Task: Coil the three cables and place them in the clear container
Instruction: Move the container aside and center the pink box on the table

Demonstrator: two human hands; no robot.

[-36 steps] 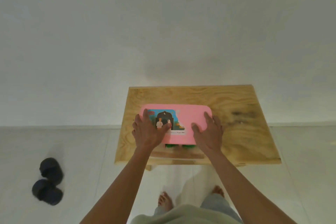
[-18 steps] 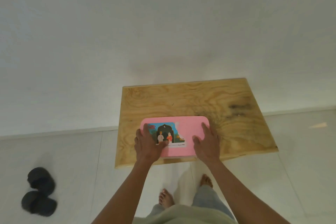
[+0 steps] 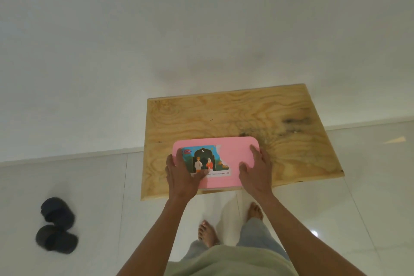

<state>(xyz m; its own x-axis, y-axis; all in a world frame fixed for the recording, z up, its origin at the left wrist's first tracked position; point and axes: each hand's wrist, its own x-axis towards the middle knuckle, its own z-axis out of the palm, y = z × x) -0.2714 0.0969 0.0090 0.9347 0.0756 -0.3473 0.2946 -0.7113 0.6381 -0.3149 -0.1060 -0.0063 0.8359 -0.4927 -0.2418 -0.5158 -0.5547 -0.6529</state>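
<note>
A pink lid (image 3: 233, 159) with a colourful picture sticker covers the container near the front edge of the wooden table (image 3: 224, 116). The container body and the cables are hidden under the lid. My left hand (image 3: 182, 175) lies on the lid's left end, thumb across the sticker. My right hand (image 3: 256, 171) lies on the lid's right end, fingers reaching over its far right corner. Both hands rest flat on the lid with fingers spread.
The table stands against a white wall, on a pale tiled floor. A pair of dark slippers (image 3: 56, 226) lies on the floor to the left. My bare feet (image 3: 208, 233) stand just before the table's front edge.
The view has tilted and shifted, so the table now sits lower and more to the right. Both hands stay pressed on the pink lid; the green seen under its front edge is hidden now.
</note>
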